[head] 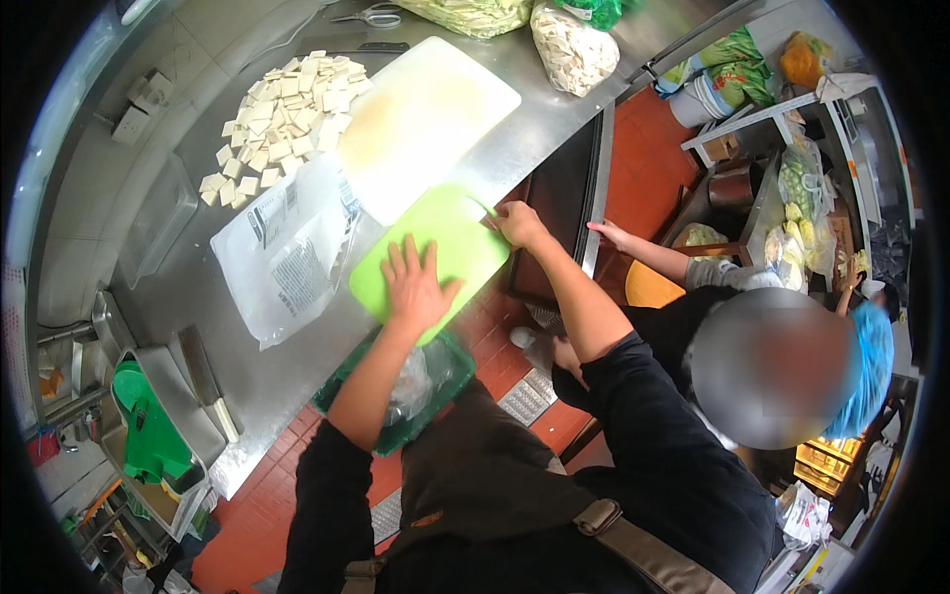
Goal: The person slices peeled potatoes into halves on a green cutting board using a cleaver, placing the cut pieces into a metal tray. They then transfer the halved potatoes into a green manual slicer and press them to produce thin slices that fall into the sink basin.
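A light green plastic cutting board (467, 245) lies across the front edge of the steel worktop, partly overhanging it. My left hand (419, 286) rests flat on its surface with fingers spread. At the board's right end, my right hand (522, 225) grips the edge near the handle slot. Behind it is a white cutting board (438, 111), with a stain along its left side. A pile of pale square slices (289, 111), perhaps tofu, is heaped to its left. An opened clear plastic bag (286, 256) bearing print lies just left of the green board.
A green crate (453, 364) holding clear plastic sits below the edge. A cleaver (204, 375) lies at left, a dark-handled knife (384, 47) and scissors (378, 16) at the back. On my right, a co-worker's hand (610, 233) touches the rim of a dark tray-like fixture (558, 215).
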Demonstrator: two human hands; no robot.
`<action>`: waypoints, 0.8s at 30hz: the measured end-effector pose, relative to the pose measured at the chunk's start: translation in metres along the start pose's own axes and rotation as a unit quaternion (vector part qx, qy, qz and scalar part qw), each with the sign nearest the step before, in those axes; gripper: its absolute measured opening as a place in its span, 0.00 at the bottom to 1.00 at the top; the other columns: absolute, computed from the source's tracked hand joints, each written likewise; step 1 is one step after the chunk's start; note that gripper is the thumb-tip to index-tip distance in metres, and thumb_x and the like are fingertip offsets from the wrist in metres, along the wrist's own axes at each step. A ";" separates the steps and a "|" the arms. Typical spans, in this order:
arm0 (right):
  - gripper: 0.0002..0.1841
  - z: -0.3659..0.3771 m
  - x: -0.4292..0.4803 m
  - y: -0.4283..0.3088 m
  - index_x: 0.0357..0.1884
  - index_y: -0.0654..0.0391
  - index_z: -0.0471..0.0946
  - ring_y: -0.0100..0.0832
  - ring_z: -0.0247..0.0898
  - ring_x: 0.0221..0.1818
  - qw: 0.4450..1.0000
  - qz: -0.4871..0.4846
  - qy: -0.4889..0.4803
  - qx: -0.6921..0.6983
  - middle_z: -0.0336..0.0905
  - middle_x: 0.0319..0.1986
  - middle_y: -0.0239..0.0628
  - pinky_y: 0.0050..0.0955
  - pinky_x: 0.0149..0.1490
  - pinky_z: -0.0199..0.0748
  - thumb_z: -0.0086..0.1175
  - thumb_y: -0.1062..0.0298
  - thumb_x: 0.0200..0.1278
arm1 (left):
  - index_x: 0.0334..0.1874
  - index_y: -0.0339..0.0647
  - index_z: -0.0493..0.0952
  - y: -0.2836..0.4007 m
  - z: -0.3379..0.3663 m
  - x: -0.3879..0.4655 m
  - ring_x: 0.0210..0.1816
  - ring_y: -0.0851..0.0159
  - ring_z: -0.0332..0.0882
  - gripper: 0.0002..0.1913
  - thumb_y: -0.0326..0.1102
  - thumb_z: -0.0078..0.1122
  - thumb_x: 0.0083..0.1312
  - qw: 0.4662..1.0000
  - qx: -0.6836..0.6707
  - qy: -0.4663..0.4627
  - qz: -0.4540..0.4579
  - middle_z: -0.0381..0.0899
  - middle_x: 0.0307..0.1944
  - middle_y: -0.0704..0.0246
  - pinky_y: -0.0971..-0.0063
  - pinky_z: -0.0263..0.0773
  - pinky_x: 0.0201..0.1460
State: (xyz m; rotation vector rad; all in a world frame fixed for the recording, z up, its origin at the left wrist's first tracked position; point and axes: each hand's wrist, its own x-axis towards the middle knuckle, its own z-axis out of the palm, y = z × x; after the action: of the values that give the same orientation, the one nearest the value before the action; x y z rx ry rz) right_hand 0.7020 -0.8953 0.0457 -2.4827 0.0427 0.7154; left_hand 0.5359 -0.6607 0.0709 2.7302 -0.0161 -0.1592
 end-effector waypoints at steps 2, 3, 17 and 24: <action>0.21 -0.023 0.045 -0.010 0.54 0.62 0.86 0.56 0.84 0.56 0.993 -0.018 0.074 -0.089 0.86 0.48 0.60 0.47 0.62 0.80 0.62 0.57 0.67 | 0.77 0.39 0.69 0.000 0.009 -0.010 0.82 0.28 0.45 0.42 0.60 0.66 0.68 1.000 0.008 0.028 0.007 0.50 0.82 0.40 0.26 0.44 0.79; 0.22 -0.035 0.074 -0.016 0.54 0.63 0.86 0.56 0.83 0.57 0.977 -0.014 0.179 -0.112 0.86 0.49 0.61 0.47 0.63 0.80 0.61 0.57 0.66 | 0.77 0.39 0.68 -0.005 0.012 -0.008 0.82 0.27 0.44 0.43 0.61 0.67 0.68 1.000 0.011 0.026 -0.001 0.50 0.82 0.40 0.25 0.44 0.79; 0.34 -0.130 0.297 -0.065 0.51 0.67 0.86 0.53 0.84 0.55 0.988 0.061 0.133 0.058 0.88 0.51 0.57 0.42 0.59 0.79 0.59 0.39 0.66 | 0.83 0.37 0.60 -0.045 0.033 0.053 0.83 0.23 0.38 0.46 0.58 0.64 0.70 0.986 -0.002 0.135 -0.098 0.39 0.83 0.31 0.25 0.35 0.81; 0.26 -0.152 0.262 -0.084 0.57 0.64 0.84 0.42 0.84 0.49 0.970 0.063 0.020 0.234 0.88 0.46 0.44 0.44 0.51 0.83 0.65 0.48 0.73 | 0.82 0.33 0.59 -0.048 0.025 0.055 0.84 0.28 0.38 0.48 0.58 0.66 0.69 0.985 -0.029 0.134 -0.101 0.39 0.82 0.28 0.28 0.34 0.82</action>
State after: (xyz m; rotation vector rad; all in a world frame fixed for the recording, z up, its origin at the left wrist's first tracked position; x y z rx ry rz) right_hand 1.0148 -0.8714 0.0642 -2.0523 0.3462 0.6209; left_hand 0.5867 -0.6285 0.0230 2.6685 0.3377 0.1503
